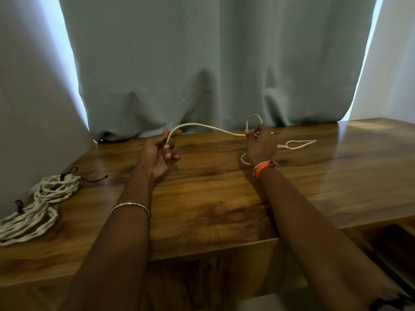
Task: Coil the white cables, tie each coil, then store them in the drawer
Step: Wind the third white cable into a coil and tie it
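Stretching between both hands, white cable [208, 126] pinched in left fingers [171, 136] and right fingers [251, 131].

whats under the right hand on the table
Loops of white cable lie on the wooden table under and beyond the right hand, which pinches the cable. How many loops sit beneath the palm is hidden.

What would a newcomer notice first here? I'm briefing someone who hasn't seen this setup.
First, the two hands raised over the middle of the wooden table: the left hand and right hand hold a white cable strung between them, its loose end trailing to the right. Next, the coiled white cables with black ties at the table's left edge. Behind hangs a pale green curtain.
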{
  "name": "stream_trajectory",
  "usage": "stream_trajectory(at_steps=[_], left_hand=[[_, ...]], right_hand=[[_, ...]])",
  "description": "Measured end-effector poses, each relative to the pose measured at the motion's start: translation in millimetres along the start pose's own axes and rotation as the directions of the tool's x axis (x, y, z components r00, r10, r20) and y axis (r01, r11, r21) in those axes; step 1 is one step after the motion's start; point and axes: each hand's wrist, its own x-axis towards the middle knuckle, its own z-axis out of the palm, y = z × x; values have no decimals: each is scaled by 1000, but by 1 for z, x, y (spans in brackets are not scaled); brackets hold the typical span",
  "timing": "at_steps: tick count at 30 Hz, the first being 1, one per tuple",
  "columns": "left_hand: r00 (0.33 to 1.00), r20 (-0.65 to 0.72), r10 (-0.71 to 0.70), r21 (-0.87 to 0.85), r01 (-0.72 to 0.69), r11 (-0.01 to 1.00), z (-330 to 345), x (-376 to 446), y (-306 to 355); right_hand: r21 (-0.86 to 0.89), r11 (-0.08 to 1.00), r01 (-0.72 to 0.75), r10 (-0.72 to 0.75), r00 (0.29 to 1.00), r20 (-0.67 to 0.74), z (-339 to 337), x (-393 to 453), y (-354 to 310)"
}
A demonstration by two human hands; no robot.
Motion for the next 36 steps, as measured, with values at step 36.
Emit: stream_trajectory(at_steps=[36], left_hand=[[787, 310, -533, 228, 483, 845, 23, -8, -18]], right_hand=[[-275, 672, 687, -660, 725, 198, 2, -30, -32]])
